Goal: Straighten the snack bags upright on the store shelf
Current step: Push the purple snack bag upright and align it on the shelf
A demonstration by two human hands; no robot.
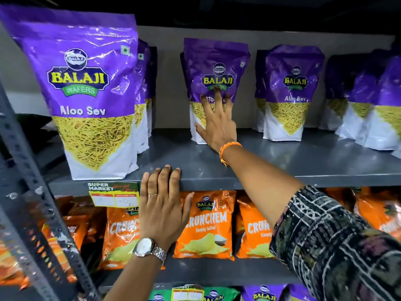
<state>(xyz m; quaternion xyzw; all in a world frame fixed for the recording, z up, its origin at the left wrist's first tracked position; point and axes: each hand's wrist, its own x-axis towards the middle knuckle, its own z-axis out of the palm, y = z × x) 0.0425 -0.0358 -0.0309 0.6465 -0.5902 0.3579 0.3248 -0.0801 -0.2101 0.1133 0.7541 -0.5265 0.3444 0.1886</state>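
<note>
Purple Balaji Aloo Sev bags stand on the grey upper shelf (282, 161). The middle bag (217, 61) stands upright, set back from the edge. My right hand (216, 124) lies flat against its front, fingers spread, not gripping it. My left hand (161, 200) rests with fingers apart on the shelf's front edge, holding nothing. A large bag (91, 94) stands at the front left with more behind it. Another upright bag (290, 92) stands to the right. Further bags at the far right (377, 109) lean and overlap.
Orange Crunchem chip bags (206, 224) fill the shelf below. A price label (114, 194) hangs on the upper shelf's front edge. A perforated grey upright post (28, 192) frames the left side. More bags (263, 295) show on the bottom shelf.
</note>
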